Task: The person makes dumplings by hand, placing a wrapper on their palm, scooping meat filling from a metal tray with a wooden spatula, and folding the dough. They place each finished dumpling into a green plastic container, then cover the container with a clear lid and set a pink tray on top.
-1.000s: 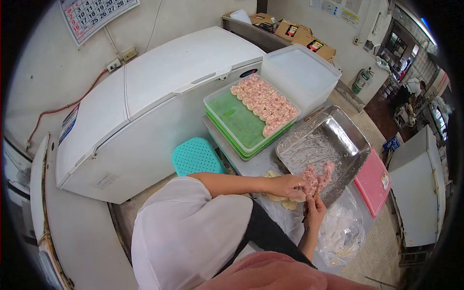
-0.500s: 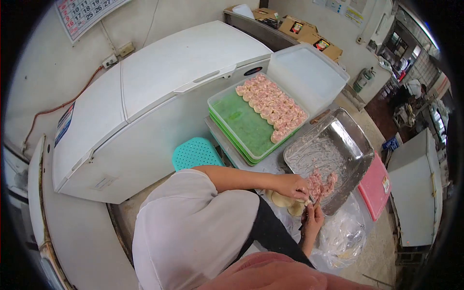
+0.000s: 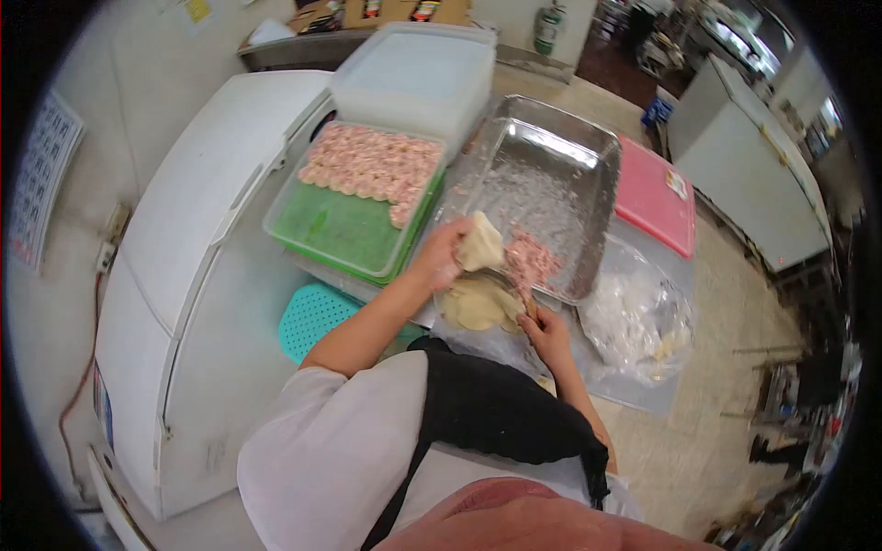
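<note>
One wrapper (image 3: 481, 242) sits in left hand (image 3: 442, 256), one tool (image 3: 530, 307) in right hand (image 3: 548, 333)

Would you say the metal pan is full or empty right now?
Nearly empty: the pan has meat gathered at its near end, and elsewhere its smeared floor shows.

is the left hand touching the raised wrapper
Touching. The head view shows the left hand gripping the raised wrapper at its edge, with no gap between them.
</note>
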Tool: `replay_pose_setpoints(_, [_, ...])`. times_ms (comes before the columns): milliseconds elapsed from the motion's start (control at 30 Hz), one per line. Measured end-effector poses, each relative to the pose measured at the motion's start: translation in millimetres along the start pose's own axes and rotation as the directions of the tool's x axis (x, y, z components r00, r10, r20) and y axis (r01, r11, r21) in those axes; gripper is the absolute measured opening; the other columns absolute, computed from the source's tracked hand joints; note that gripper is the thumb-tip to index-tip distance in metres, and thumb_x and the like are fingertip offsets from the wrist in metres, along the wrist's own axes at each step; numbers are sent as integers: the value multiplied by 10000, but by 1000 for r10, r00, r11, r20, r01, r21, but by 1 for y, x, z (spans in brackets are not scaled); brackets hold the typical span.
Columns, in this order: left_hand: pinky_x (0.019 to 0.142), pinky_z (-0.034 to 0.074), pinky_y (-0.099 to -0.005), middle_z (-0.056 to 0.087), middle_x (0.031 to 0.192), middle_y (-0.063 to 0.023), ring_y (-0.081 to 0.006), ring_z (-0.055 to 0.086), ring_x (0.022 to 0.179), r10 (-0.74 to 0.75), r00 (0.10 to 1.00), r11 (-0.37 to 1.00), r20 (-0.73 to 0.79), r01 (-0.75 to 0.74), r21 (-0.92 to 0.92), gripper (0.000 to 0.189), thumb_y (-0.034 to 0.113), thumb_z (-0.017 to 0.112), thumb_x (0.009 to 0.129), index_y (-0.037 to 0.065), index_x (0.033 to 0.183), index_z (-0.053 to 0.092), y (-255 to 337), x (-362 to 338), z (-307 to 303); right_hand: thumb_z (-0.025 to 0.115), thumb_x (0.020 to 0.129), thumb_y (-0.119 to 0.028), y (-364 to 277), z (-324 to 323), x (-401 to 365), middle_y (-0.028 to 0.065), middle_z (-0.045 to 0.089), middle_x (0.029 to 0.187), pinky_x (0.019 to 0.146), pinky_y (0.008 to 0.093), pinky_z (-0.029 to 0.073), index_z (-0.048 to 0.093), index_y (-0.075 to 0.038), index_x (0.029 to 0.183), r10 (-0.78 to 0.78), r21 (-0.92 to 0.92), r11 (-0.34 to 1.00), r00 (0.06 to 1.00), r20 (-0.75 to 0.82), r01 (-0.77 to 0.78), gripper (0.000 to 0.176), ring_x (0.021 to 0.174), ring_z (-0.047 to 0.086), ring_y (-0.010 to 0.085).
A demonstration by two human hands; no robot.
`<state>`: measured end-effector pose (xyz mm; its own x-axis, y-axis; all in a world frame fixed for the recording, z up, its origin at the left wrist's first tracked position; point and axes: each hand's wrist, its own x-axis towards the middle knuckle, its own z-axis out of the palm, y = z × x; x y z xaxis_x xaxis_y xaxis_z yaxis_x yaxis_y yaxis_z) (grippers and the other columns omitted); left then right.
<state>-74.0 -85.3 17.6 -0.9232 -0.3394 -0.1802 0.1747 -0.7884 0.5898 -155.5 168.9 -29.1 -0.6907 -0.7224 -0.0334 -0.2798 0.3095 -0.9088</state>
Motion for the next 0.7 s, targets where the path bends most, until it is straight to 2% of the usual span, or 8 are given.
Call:
replay_pose_setpoints(33, [836,528,-355,627,1034,-102,-204,632,950,0,999,998,47,2,-55,225,198,566,907,37,1065,562,5,0,6,666,842,-265,1,-3,0,-20,458,570,479,278,331,548,-36,706,0,-37,999,1000,11,1,291,520,411,86])
replay_pose_setpoints(133, [820,529,-321,629,1003,-62,-149,630,901,131,990,960,61,-142,243,250,220,560,931,24,1088,558,14,-9,31,682,827,-300,-14,-13,-3,17,461,573,509,309,348,555,-7,725,75,-54,996,997,32,-74,336,551,412,115])
replay_pose_setpoints(200, [802,509,-284,636,1017,-39,-116,618,871,206,975,829,84,-220,514,275,257,556,945,34,1102,589,19,-10,39,693,817,-358,-28,-25,-1,40,491,593,528,317,363,588,12,773,132,-152,981,989,66,-121,387,571,420,124])
replay_pose_setpoints(367, [733,470,-243,659,945,-14,-92,577,789,235,962,589,138,-254,767,281,281,569,937,45,1058,662,34,4,42,658,845,-368,-35,-47,13,65,516,618,542,319,382,627,19,832,89,-23,996,995,43,-88,388,589,440,126])
replay_pose_setpoints(467, [706,461,-280,660,862,-52,-116,571,760,215,947,113,239,-267,957,277,279,609,901,15,957,672,41,17,31,636,862,-362,-47,-62,22,101,544,642,577,329,407,643,24,892,42,-32,999,999,9,-41,387,616,474,141])
replay_pose_setpoints(567, [718,464,-272,664,836,-50,-116,581,771,328,865,93,379,-429,899,258,260,614,896,14,952,667,35,26,29,624,867,-354,-41,-71,38,149,587,692,619,344,432,647,25,946,8,-83,996,999,-33,-10,388,657,536,182])
replay_pose_setpoints(633, [736,464,-255,667,861,-31,-94,585,804,351,877,156,329,-401,903,247,238,614,896,8,966,670,33,28,25,622,865,-353,-32,-75,49,176,613,730,640,351,442,646,26,967,12,-105,994,999,-41,-16,393,682,576,212])
replay_pose_setpoints(700, [756,462,-237,666,916,-11,-78,586,828,289,949,492,130,-264,830,254,234,609,900,1,980,671,33,26,20,606,869,-346,-28,-79,56,215,640,833,663,369,459,658,11,962,20,-179,983,997,-74,-33,373,756,623,309])
